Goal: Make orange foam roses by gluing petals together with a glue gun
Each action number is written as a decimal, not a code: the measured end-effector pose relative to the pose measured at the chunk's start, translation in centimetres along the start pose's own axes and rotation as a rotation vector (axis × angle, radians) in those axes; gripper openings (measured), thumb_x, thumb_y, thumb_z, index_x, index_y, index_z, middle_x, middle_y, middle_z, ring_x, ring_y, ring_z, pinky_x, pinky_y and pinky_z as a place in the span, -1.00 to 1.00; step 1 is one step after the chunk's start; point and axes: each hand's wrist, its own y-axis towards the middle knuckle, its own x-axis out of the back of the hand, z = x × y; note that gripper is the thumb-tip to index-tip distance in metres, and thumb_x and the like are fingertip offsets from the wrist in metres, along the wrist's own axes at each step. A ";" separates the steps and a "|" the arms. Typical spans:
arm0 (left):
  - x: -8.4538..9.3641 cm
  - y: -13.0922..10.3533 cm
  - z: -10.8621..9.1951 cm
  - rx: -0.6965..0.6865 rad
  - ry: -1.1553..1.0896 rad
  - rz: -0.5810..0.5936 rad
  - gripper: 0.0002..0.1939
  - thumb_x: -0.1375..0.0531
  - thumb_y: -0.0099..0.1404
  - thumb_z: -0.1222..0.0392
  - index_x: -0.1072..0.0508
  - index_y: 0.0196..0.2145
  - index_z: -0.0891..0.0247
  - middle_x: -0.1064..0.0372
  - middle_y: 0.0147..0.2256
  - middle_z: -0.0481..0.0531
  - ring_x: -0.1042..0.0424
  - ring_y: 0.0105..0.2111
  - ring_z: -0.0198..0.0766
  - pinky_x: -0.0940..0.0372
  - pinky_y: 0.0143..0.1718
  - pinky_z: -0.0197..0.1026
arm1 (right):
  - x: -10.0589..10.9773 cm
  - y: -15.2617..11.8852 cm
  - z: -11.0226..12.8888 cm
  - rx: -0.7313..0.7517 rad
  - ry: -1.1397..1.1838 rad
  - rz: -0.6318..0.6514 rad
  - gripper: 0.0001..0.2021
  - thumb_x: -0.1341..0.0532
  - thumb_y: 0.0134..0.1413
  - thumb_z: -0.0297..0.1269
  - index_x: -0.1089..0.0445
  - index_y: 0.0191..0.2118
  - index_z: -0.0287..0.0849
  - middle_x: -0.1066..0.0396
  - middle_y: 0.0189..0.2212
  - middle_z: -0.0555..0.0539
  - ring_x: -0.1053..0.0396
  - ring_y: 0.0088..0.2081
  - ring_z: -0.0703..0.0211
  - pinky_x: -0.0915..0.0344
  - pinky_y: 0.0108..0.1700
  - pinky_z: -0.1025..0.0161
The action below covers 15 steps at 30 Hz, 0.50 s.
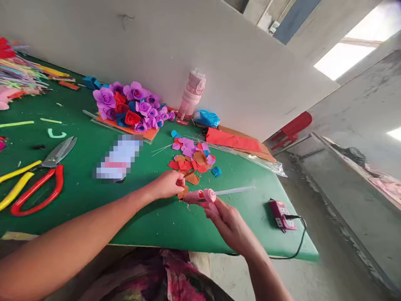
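My right hand (230, 219) is wrapped around a pink hot glue gun (199, 197), and a clear glue stick (236, 190) juts out of its back end to the right. The gun's nozzle points left. Just in front of it, my left hand (169, 184) is closed in a pinch on a small brown paper petal (183, 192); the fingertips are partly hidden. Beyond both hands lies a loose pile of cut paper petals (188, 146) in purple, red, brown and blue. Finished paper flowers (134, 106), purple, red and blue, are heaped farther back to the left.
On the green table (150, 225) lie scissors with red handles (40, 192), yellow-handled pliers (19, 188) and a blurred-out phone (119, 159). A pink bottle (191, 96) stands near the wall, beside red paper (233, 140). A maroon box (282, 215) with a black cord sits at right.
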 end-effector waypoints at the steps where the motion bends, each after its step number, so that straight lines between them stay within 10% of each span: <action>1: 0.0 0.0 0.0 0.002 0.000 0.000 -0.95 -0.11 -0.05 0.29 -0.27 -0.61 0.23 -0.33 -0.59 -0.09 -0.33 -0.48 -0.27 -0.09 -0.46 -0.27 | 0.0 0.0 0.0 -0.001 -0.005 0.002 -0.68 0.04 0.31 -0.17 -0.26 0.05 -0.16 -0.26 -0.46 0.05 -0.14 -0.46 0.26 -0.08 -0.38 0.35; 15: 0.0 -0.2 -0.1 0.011 -0.010 -0.007 -0.96 -0.12 -0.06 0.29 -0.28 -0.60 0.24 -0.35 -0.57 -0.08 -0.33 -0.48 -0.27 -0.08 -0.48 -0.28 | 0.2 0.0 0.0 -0.028 -0.074 -0.029 -0.67 0.04 0.29 -0.14 -0.28 0.01 -0.19 -0.28 -0.50 0.02 -0.17 -0.48 0.23 -0.06 -0.43 0.34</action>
